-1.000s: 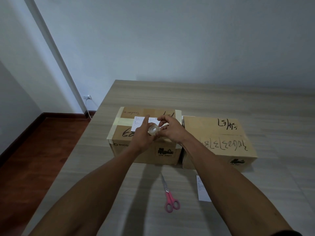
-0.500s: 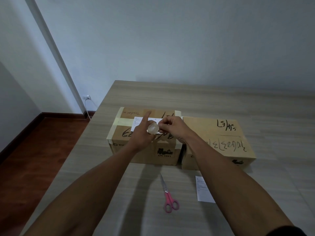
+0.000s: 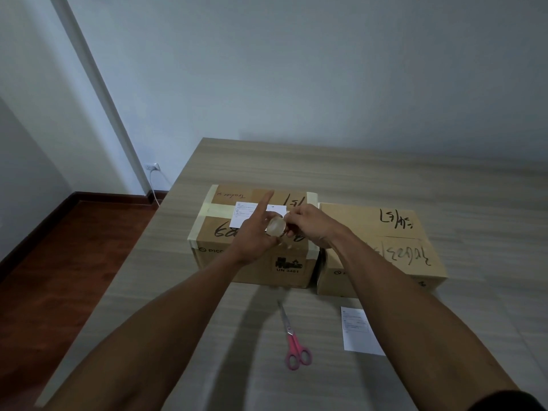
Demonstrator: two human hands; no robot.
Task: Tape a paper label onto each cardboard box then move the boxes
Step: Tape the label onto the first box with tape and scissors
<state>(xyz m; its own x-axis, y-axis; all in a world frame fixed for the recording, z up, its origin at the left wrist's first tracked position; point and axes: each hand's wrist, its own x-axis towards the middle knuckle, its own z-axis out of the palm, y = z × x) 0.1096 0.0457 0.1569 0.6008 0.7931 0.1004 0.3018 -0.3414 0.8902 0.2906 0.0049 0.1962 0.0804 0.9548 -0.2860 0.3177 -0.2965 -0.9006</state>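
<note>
Two cardboard boxes stand side by side on the table: the left box with pale tape bands, the right box with black handwriting. A white paper label lies on top of the left box, partly under my hands. My left hand holds a small roll of clear tape above that box, index finger stretched out over the label. My right hand pinches at the roll's right side, where the tape end would be. A second paper label lies on the table in front of the right box.
Pink-handled scissors lie on the wooden table in front of the boxes. The table's left edge drops to a red-brown floor. A white wall stands behind, with a socket and cable low on the left.
My left index finger has straightened out over the label. Both hands stay at the tape roll above the left box, shifted only slightly.
</note>
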